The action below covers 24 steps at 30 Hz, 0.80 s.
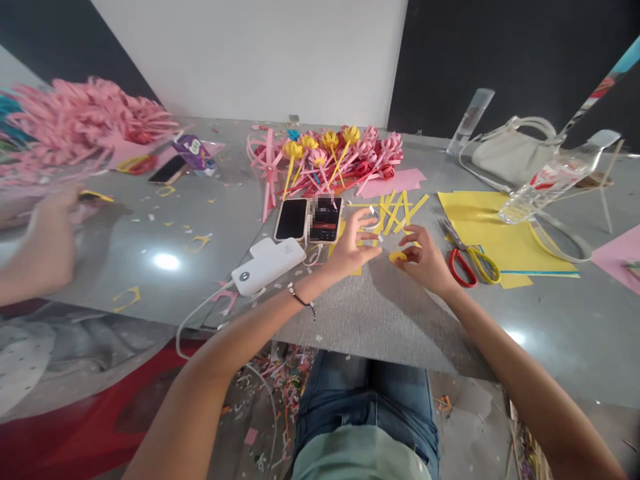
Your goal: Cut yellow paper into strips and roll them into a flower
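My left hand [353, 245] is raised over the grey table [320, 313], its fingers spread, with small white bits at the fingertips. A small yellow paper piece [397, 257] is pinched between the thumb and fingers of my right hand [421, 259]. Yellow paper strips [400, 210] lie crossed just beyond both hands. Two phones [291, 220] rest side by side left of my left hand, near a white power bank [269, 265]. Scissors with red and yellow handles [463, 267] lie to the right of my right hand.
Pink, red and yellow paper flowers [330, 150] lie at the back. Yellow sheets [470, 220], a plastic bottle [547, 183] and a white bag [515, 153] are at the right. At the left are another person's arm [45, 247], a juice box [194, 153] and a pink paper heap [90, 120].
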Each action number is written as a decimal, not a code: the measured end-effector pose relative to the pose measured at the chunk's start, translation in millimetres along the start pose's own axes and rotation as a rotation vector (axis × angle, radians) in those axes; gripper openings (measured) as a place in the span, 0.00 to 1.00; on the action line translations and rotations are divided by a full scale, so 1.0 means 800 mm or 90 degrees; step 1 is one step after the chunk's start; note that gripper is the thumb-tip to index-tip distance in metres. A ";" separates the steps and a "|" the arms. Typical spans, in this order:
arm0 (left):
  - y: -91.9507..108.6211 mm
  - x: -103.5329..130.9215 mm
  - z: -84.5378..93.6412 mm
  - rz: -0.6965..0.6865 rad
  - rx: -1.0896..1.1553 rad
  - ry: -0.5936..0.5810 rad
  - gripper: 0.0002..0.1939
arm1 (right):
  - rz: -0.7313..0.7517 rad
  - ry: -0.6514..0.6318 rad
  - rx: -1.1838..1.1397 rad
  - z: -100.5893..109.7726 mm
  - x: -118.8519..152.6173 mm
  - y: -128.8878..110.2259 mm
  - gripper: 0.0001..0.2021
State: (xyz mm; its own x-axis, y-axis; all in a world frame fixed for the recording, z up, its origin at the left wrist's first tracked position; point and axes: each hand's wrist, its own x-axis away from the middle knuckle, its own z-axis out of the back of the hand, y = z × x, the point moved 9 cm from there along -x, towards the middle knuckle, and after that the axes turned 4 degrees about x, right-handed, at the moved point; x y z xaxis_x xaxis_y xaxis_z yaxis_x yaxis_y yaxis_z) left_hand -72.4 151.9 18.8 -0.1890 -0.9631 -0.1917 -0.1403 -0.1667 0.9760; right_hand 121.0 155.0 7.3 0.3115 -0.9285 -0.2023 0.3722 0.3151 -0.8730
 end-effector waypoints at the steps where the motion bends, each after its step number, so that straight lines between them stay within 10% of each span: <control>1: 0.000 0.001 -0.003 0.005 -0.002 -0.011 0.43 | 0.003 0.003 -0.029 0.003 0.001 -0.010 0.38; 12: 0.003 0.018 -0.023 -0.001 -0.058 -0.049 0.40 | 0.017 0.036 -0.085 0.000 0.006 -0.048 0.43; 18: 0.007 0.019 -0.010 0.004 -0.024 0.028 0.36 | 0.067 0.061 -0.032 0.015 0.017 -0.083 0.11; 24: 0.013 0.024 -0.019 -0.038 -0.050 -0.011 0.38 | 0.034 0.005 -0.043 0.007 0.021 -0.081 0.10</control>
State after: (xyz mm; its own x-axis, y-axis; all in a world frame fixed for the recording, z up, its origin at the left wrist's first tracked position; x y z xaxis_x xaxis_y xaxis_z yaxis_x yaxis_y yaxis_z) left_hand -62.8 128.8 26.9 -0.1989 -0.9472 -0.2515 -0.0762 -0.2409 0.9676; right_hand 107.1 120.3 63.4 0.3221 -0.9125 -0.2521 0.2949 0.3498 -0.8892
